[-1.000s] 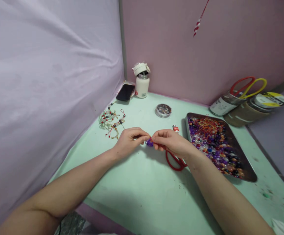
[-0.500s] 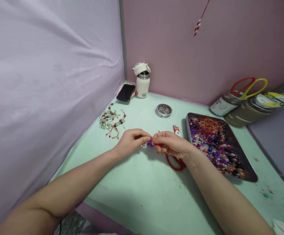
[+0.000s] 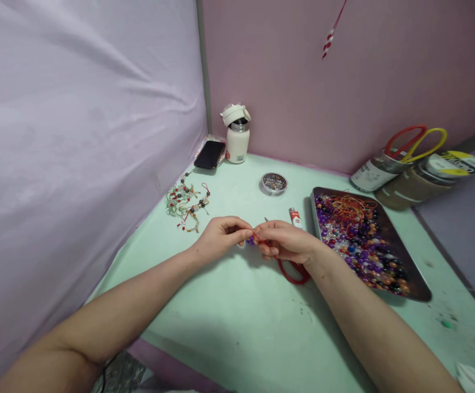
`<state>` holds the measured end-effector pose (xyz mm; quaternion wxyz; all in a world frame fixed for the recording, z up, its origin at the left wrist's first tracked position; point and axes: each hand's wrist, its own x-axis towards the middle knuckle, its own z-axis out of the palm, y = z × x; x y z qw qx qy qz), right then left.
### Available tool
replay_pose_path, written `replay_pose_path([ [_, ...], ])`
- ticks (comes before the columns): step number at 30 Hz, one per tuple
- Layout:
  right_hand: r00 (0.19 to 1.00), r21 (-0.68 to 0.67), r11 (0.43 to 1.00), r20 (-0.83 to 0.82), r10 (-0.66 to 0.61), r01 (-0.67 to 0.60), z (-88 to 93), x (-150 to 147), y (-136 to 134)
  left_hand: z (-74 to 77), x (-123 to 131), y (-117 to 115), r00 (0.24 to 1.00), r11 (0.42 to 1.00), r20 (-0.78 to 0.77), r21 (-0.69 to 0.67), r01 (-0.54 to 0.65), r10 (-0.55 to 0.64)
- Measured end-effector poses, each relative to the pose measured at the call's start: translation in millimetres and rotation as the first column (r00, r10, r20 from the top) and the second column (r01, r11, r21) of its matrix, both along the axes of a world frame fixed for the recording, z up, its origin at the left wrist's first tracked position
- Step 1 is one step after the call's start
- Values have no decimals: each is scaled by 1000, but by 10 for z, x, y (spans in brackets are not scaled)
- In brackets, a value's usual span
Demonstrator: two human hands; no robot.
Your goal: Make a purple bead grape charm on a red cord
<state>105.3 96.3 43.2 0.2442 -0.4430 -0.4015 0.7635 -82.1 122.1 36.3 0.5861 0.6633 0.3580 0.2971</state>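
Observation:
My left hand [image 3: 228, 236] pinches a thin red cord [image 3: 256, 236] between thumb and forefinger. Fingers of my right hand [image 3: 280, 239] are closed on the same cord, close beside the left fingertips. Purple beads [image 3: 250, 240] show just under the fingertips, partly covered by both hands. Below my right hand lie red-handled scissors [image 3: 294, 277], their middle hidden by the hand and a tip showing above it. A red and white lighter [image 3: 295, 218] rests on the table just beyond that hand.
On the right stands a tray [image 3: 420, 284] of mixed beads and cord. Behind it are jars [image 3: 374, 176], one holding scissors. A small round box [image 3: 274, 184], a white bottle [image 3: 237, 143], a phone [image 3: 210, 155] and finished beaded strings [image 3: 186, 202] occupy the back and left.
Both hands stay almost in place with the cord pinched. Slightly less of the purple beads shows between the fingertips. The view has shifted very slightly.

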Motion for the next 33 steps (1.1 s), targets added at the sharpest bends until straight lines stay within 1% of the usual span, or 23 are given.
replay_pose_path([
  [1, 999, 35, 999, 33, -5, 3, 20, 7, -2, 0, 2, 3, 1000, 1000, -3, -4, -12, 12],
  [3, 990, 162, 986, 134, -51, 29, 79, 21, -7, -7, 7, 10, 999, 999, -10, -19, -48, 48],
  [5, 954, 327, 944, 261, -145, 54, 144, 27, -14, -23, 10, 20, 996, 996, -20, -36, -85, 84],
  [7, 908, 447, 894, 356, -221, 43, 188, 21, -24, -38, 12, 29, 994, 993, -28, -48, -108, 106],
  [9, 885, 511, 859, 396, -244, 8, 193, 0, -34, -44, 15, 33, 992, 991, -32, -52, -120, 118],
  [13, 860, 617, 786, 422, -285, -42, 127, -53, -54, -25, 24, 25, 991, 990, -47, -61, -125, 122],
  [16, 835, 653, 756, 445, -325, -54, 93, -76, -68, -7, 27, 22, 992, 992, -82, -73, -100, 94],
  [18, 825, 658, 750, 459, -330, -66, 90, -82, -76, 2, 25, 24, 992, 995, -111, -74, -64, 56],
  [22, 820, 646, 758, 482, -309, -94, 93, -79, -80, 39, 18, 28, 990, 994, -144, -109, -18, 2],
  [24, 840, 639, 764, 464, -283, -96, 96, -68, -74, 59, 15, 31, 991, 991, -131, -130, -19, 2],
  [27, 881, 608, 788, 421, -217, -97, 121, -32, -62, 58, 6, 46, 996, 989, -86, -147, -35, 23],
  [29, 880, 597, 791, 437, -186, -129, 152, -1, -61, 34, -1, 61, 998, 986, -60, -161, -40, 30],
  [31, 841, 624, 762, 497, -215, -174, 185, 26, -67, 5, -8, 71, 999, 983, -35, -179, -30, 24],
  [33, 777, 679, 704, 552, -301, -209, 209, 39, -76, -11, -11, 69, 1000, 979, -25, -203, -4, -2],
])
